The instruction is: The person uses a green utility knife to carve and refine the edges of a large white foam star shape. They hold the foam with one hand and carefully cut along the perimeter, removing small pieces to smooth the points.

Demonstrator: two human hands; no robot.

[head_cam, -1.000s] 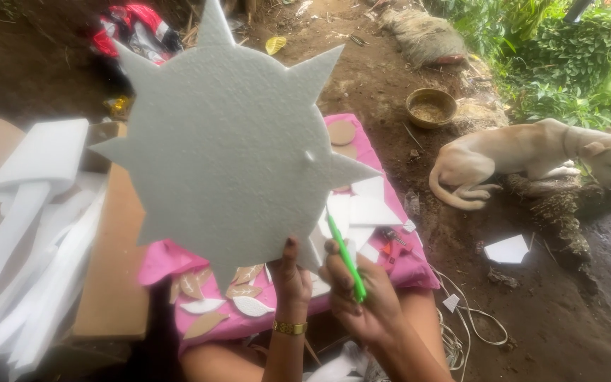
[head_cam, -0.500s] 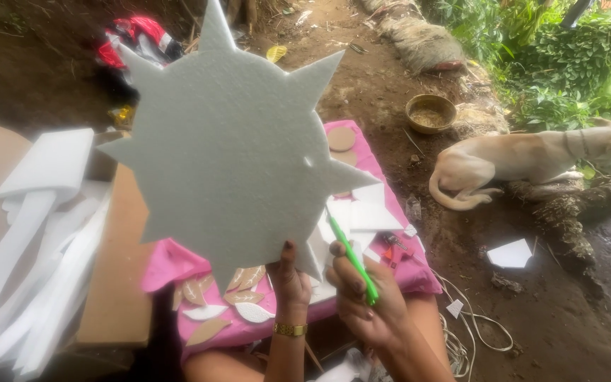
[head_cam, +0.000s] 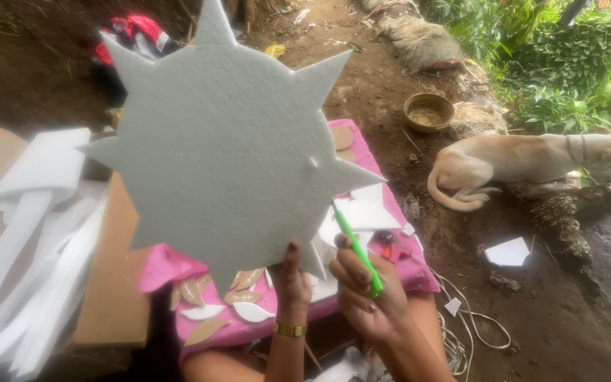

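Observation:
My left hand point(head_cam: 290, 283) pinches the bottom edge of a large white foam sun shape point(head_cam: 228, 141) with pointed rays and holds it up in front of me. My right hand point(head_cam: 365, 293) grips a green craft knife point(head_cam: 357, 251), its tip touching the foam's lower right edge beside a ray. A gold bracelet point(head_cam: 291, 330) sits on my left wrist. Below the foam lies a pink cloth point(head_cam: 404, 262) with white and brown leaf-shaped cutouts point(head_cam: 224, 311) on it.
White foam strips and offcuts point(head_cam: 30, 233) pile up at the left on brown cardboard point(head_cam: 111, 283). A pale dog point(head_cam: 525, 159) lies on the dirt at the right, next to a metal bowl point(head_cam: 429, 111). A white cord point(head_cam: 475, 332) and paper scraps point(head_cam: 508, 251) lie on the ground.
The foam sun has tilted slightly and my right hand with the green knife has moved up to its lower right edge. The dog's head has turned a little.

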